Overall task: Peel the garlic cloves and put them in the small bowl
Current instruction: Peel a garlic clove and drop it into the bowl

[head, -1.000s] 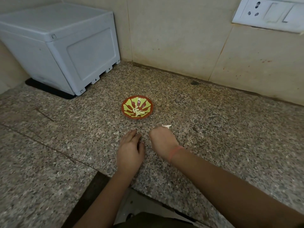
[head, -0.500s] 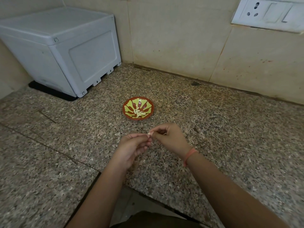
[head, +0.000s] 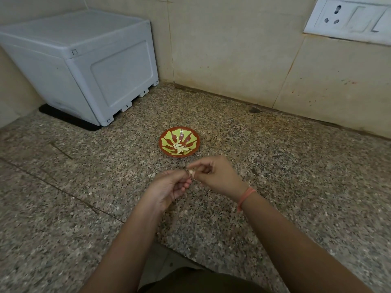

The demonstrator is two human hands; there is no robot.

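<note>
The speckled granite counter fills most of what I see, running back to a beige tiled wall. In the far left corner a big grey plastic box sits on a black mat, and a white socket plate is fixed to the wall at the upper right.

My two forearms reach in from the near edge and meet over the middle of the counter. My left hand is turned palm up with the fingers curled inward, the thumb and first fingers closed on one end of a garlic clove. My right hand comes in from the other side, knuckles up, its thumb and forefinger pinching the same clove from the right. The clove is therefore caught between the fingertips of both hands, raised a little off the stone; only a small pale bit of it shows, and I cannot tell how much skin is on it.

The small bowl, red with green leaf shapes, stands on the counter just beyond my hands, apart from them and slightly left of the right hand. A little heap of peeled cloves lies in its middle.

A thin orange band circles my right wrist.
</note>
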